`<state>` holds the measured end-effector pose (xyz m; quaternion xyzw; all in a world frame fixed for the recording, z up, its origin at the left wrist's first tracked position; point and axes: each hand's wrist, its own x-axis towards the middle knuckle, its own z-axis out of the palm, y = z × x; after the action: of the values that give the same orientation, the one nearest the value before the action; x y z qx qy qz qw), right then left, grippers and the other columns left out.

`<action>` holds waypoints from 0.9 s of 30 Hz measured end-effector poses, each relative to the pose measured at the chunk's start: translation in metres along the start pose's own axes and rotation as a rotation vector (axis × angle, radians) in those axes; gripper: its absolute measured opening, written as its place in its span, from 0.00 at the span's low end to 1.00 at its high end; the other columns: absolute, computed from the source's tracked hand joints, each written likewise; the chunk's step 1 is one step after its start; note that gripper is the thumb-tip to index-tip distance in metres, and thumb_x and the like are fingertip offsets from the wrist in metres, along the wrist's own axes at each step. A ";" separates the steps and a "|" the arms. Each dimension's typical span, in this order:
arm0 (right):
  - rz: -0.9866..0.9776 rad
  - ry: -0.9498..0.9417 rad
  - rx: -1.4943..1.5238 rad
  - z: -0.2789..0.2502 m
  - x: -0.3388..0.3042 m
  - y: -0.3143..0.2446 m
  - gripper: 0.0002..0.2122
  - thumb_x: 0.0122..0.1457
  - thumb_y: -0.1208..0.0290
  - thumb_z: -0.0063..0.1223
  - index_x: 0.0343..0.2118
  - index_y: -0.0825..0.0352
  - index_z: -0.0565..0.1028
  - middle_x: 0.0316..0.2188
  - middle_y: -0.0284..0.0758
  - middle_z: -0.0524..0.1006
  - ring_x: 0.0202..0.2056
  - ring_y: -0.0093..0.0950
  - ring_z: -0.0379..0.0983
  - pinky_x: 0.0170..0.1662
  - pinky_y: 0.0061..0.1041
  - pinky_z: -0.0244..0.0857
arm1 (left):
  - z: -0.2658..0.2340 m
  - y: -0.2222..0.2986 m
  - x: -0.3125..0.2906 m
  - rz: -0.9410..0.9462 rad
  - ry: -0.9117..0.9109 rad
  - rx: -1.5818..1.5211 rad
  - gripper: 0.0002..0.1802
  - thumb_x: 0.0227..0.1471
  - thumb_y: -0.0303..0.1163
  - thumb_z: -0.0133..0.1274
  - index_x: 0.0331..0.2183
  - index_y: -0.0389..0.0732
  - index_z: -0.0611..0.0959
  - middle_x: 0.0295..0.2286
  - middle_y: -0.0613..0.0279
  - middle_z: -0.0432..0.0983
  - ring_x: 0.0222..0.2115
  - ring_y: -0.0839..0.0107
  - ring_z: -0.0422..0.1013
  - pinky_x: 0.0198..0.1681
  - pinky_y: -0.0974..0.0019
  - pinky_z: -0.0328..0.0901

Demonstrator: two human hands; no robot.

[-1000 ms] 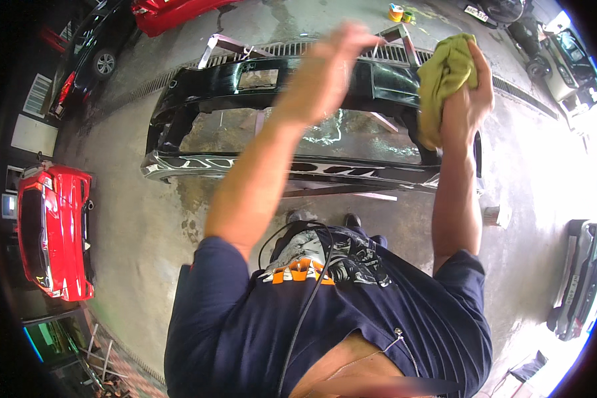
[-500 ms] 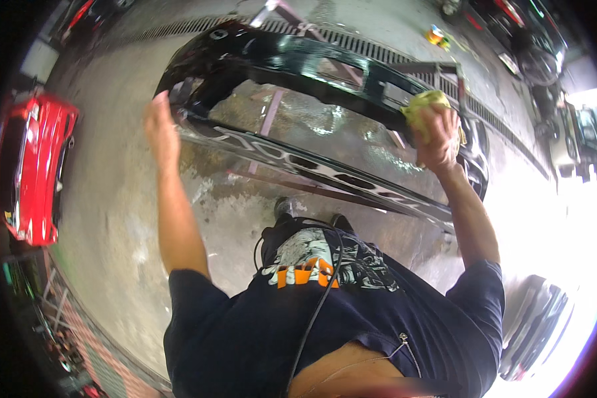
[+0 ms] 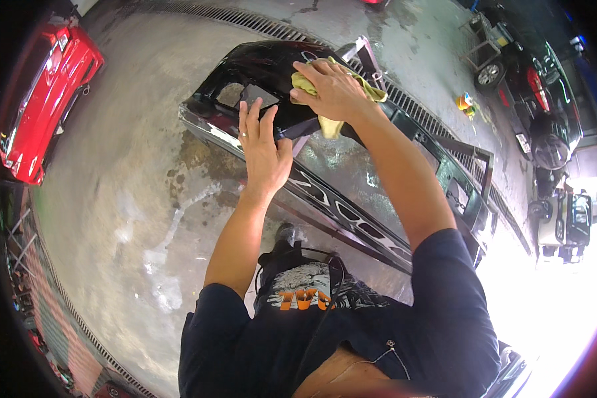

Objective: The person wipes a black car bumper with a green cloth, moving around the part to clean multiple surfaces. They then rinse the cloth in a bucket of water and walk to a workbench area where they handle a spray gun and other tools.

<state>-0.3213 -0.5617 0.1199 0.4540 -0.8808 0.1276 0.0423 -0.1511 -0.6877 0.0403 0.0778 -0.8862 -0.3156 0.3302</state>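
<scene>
A glossy black car bumper (image 3: 252,58) stretches in front of me, running from upper left down to the right. My right hand (image 3: 335,91) presses a yellow-green cloth (image 3: 330,127) onto its upper left part, and a loose corner of the cloth hangs down over the edge. Beside it, my left hand (image 3: 266,152) has its fingers spread and holds nothing. Its fingertips lie over the bumper's left opening; whether they touch the surface I cannot tell.
A metal stand (image 3: 368,60) carries the bumper over a wet concrete floor. Behind it runs a drain grate (image 3: 259,25). A red car front (image 3: 53,99) is at left, a dark car (image 3: 534,86) at right. A small yellow-orange container (image 3: 464,101) sits on the floor.
My right hand has carried the cloth leftward along the bumper to its left part. My left hand has shifted from the bumper's left end toward the right. The view has turned as well.
</scene>
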 end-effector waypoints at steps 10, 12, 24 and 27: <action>0.173 -0.164 -0.276 -0.044 -0.106 0.043 0.34 0.66 0.41 0.48 0.71 0.53 0.63 0.71 0.52 0.57 0.71 0.56 0.51 0.72 0.55 0.47 | 0.002 -0.003 0.004 0.015 0.041 -0.013 0.38 0.45 0.22 0.54 0.61 0.33 0.69 0.66 0.40 0.56 0.70 0.35 0.46 0.68 0.37 0.47; 0.136 -0.181 -0.275 -0.028 -0.084 0.041 0.34 0.66 0.40 0.47 0.71 0.53 0.63 0.71 0.53 0.56 0.71 0.57 0.50 0.71 0.58 0.47 | 0.003 -0.002 0.004 -0.010 0.028 -0.023 0.38 0.45 0.22 0.53 0.61 0.33 0.69 0.66 0.40 0.55 0.70 0.36 0.46 0.68 0.37 0.47; 0.066 -0.281 -0.150 0.044 0.115 0.024 0.36 0.65 0.37 0.46 0.70 0.53 0.63 0.70 0.45 0.61 0.71 0.52 0.54 0.71 0.55 0.50 | -0.013 -0.006 0.003 -0.098 -0.002 -0.230 0.38 0.53 0.25 0.58 0.64 0.35 0.64 0.67 0.42 0.53 0.71 0.39 0.44 0.72 0.42 0.45; -0.135 -0.186 -0.033 0.033 0.100 0.029 0.34 0.65 0.43 0.51 0.68 0.57 0.65 0.69 0.46 0.64 0.70 0.49 0.57 0.71 0.51 0.51 | -0.037 -0.057 0.001 -0.104 0.117 -0.375 0.35 0.61 0.33 0.55 0.65 0.35 0.64 0.67 0.42 0.54 0.72 0.43 0.44 0.73 0.45 0.43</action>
<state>-0.4017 -0.6328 0.1021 0.5215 -0.8503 0.0674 -0.0238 -0.1325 -0.7522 0.0276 0.0787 -0.7860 -0.4866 0.3732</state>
